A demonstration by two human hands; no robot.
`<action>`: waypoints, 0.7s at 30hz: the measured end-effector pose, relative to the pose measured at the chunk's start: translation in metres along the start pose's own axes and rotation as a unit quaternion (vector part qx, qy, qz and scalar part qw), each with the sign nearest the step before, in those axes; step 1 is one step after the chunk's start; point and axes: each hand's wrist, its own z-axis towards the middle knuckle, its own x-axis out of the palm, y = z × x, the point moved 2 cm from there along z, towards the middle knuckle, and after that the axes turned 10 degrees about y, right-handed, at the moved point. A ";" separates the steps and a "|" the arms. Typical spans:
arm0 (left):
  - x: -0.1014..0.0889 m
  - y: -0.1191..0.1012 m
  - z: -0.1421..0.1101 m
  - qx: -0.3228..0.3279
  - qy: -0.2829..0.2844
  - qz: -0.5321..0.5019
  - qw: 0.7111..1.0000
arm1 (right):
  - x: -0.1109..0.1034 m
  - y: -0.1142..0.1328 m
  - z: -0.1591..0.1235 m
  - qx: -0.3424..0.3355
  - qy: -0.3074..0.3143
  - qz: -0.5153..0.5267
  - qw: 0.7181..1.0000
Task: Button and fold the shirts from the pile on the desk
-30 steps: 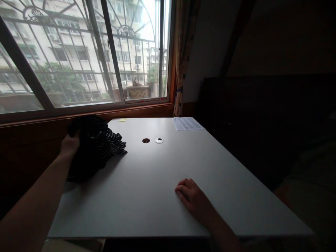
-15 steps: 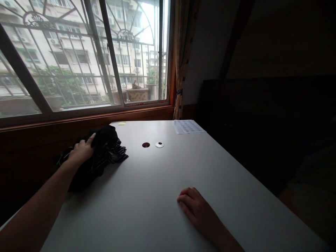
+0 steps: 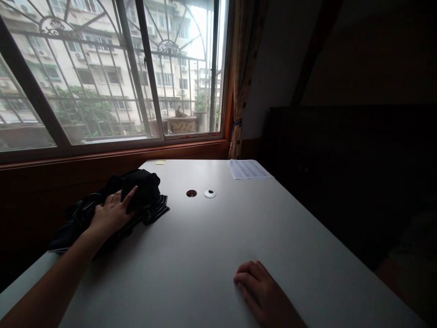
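A crumpled heap of black clothing (image 3: 149,183) with thin white stripes lies at the left side of the white table (image 3: 191,255). My left hand (image 3: 112,213) rests on top of the heap, its fingers spread over the fabric and the thumb apart from them. The heap's striped corner points right, towards the middle of the table. On the tabletop nearer to me, my right hand (image 3: 261,289) lies loosely closed, fingers curled together, and nothing shows in it.
Two round fittings, a dark hole (image 3: 191,193) and a silvery cap (image 3: 209,194), are set in the tabletop. Printed papers (image 3: 251,169) lie at the far right corner, a yellow slip (image 3: 160,162) at the far left. Behind stands a window (image 3: 102,73) with a curtain (image 3: 239,91).
The black clothing was held up at the left and now lies lower, spread along the table's left edge. My left hand has let go of its grip and flattened onto it. My right hand stays put.
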 end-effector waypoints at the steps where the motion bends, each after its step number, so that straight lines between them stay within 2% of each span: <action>1: -0.002 0.001 -0.004 0.004 -0.010 -0.003 1.000 | 0.001 -0.001 0.000 -0.002 -0.002 -0.001 1.000; 5: -0.010 0.008 -0.017 0.009 -0.066 -0.027 0.997 | 0.002 -0.006 -0.001 -0.016 -0.003 -0.004 1.000; 9: -0.011 0.017 -0.027 0.026 -0.102 -0.066 0.992 | 0.001 -0.008 0.000 -0.021 -0.003 -0.002 1.000; 14: 0.002 0.019 -0.038 0.049 -0.150 -0.107 0.982 | 0.001 -0.011 0.002 -0.013 -0.007 0.007 1.000; 21: 0.016 0.007 -0.051 0.024 -0.199 -0.115 0.973 | 0.004 -0.017 0.000 0.012 -0.015 0.001 1.000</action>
